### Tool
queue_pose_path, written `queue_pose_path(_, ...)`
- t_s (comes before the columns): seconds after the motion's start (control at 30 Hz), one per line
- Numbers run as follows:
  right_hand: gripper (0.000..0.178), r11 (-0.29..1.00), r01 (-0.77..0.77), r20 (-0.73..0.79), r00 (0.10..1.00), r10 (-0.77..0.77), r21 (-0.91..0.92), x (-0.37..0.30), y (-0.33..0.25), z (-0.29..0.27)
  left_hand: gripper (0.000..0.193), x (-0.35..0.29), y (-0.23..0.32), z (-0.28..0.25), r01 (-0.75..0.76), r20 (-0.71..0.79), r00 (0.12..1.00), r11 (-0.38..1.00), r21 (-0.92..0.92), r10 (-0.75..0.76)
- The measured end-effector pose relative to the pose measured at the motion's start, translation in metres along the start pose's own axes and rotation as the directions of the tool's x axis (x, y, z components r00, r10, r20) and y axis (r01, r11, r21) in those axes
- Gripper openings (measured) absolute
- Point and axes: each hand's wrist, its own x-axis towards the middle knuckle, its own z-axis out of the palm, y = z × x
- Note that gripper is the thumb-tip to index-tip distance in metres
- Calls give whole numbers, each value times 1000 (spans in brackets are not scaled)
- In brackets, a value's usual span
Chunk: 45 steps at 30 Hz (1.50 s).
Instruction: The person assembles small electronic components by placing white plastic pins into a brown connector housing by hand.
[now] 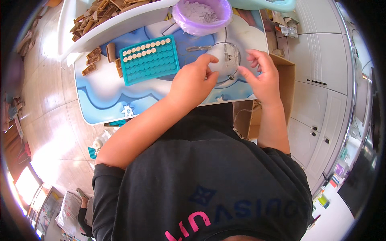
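Note:
My left hand (192, 80) is over the table just right of a teal tray (150, 74), its index finger and thumb apart and the other fingers curled under. The tray has rows of round spots, with cream-white discs (145, 47) filling the far row and part of the second. My right hand (263, 76) hovers at the table's right side, fingers bent and thumb apart, with nothing visible in it. Between the hands lie small clear plastic pieces (230, 55). A slim metallic tool (198, 48), perhaps tweezers, lies beyond my left hand.
A purple bowl (203, 29) of clear pieces stands at the far edge. Far left, a white bin (116, 27) holds many brown pieces; several brown pieces (93, 58) lie beside the tray. A light teal basin (277, 5) is far right. A cardboard box (286, 86) stands beside the table.

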Motion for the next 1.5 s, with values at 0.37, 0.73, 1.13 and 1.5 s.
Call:
queue_pose_path(0.37, 21, 995, 97, 117, 988, -99, 30, 9, 27, 12, 17, 32, 3, 26, -110, -50, 979, 720, 685, 197)
queue_pose_path(0.73, 13, 913, -203, 50, 979, 198, 354, 12, 50, 8, 15, 38, -1, 17, 47, -254, 967, 968, 247, 18)
queue_pose_path(1.13, 15, 785, -205, -11, 965, 260, 585, 13, 49, 2, 18, 34, 15, 26, 26, -305, 952, 989, 146, 20)
queue_pose_path(1.5, 16, 705, -199, 65, 975, 213, 681, 11, 33, 6, 17, 27, 13, 43, 53, -37, 997, 973, -226, -63)
